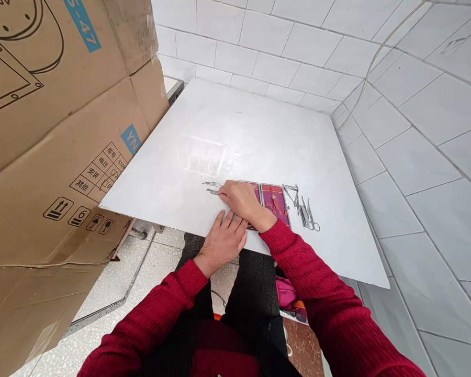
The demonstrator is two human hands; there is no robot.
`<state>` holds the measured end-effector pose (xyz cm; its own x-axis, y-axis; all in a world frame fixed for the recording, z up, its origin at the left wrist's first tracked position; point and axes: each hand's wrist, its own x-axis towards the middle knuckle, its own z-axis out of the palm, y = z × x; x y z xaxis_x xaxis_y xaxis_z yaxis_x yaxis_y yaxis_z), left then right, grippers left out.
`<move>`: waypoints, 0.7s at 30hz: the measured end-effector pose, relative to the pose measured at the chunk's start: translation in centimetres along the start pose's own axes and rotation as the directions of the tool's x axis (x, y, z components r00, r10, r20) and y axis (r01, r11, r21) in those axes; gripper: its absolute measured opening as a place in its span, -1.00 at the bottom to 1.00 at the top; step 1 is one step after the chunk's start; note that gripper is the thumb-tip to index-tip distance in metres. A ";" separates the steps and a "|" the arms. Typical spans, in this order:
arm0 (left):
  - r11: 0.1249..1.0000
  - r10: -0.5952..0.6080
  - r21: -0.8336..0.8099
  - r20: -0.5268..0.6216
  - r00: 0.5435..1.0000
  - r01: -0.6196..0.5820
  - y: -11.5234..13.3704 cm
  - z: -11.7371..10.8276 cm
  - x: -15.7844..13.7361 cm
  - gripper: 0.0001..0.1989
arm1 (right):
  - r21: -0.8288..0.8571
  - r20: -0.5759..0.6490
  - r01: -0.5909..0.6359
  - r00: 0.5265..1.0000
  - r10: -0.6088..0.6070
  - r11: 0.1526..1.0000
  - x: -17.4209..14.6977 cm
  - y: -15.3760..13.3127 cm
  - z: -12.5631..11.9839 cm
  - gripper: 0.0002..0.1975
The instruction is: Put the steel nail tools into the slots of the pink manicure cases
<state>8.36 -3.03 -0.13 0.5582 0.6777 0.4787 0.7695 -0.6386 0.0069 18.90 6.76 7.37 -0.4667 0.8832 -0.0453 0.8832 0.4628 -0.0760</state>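
Note:
My right hand (243,200) reaches leftward across an opened manicure case (275,201) with a red lining. Its fingertips are pinched on the end of a thin metal tool (211,191), whose exact kind is too small to tell. Another slim metal tool (212,183) lies just beyond it. My left hand (225,239) rests on the table edge, fingers spread, just below the right one and holding nothing. Right of the case lie nippers (292,191), a nail clipper (304,215) and small scissors (313,221). My right hand and wrist hide much of the case's left half.
The white tabletop (275,136) reaches back to a tiled wall (267,47), with more tiles along the right. Large cardboard boxes (63,136) rise close on the left. A cable (371,68) runs down the corner. Below the table, a pink item (286,293) sits beside my legs.

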 end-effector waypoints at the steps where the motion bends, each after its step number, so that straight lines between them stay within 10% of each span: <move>1: 1.000 0.000 0.001 -0.001 1.000 0.000 0.0 0.0 0.0 -0.63 | -0.008 -0.001 -0.001 1.000 0.001 1.000 0.0 -0.1 0.0 -0.73; 21: 1.000 -0.009 0.000 0.025 1.000 0.009 0.1 0.2 -0.3 -0.57 | -0.117 0.280 0.055 0.960 -0.020 0.992 1.4 -1.9 -2.8 -0.75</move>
<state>8.30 -3.18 -0.42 0.5588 0.6920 0.4569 0.7742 -0.6328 0.0115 16.73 7.33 10.24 -0.4786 0.8172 -0.3211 0.8557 0.5161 0.0383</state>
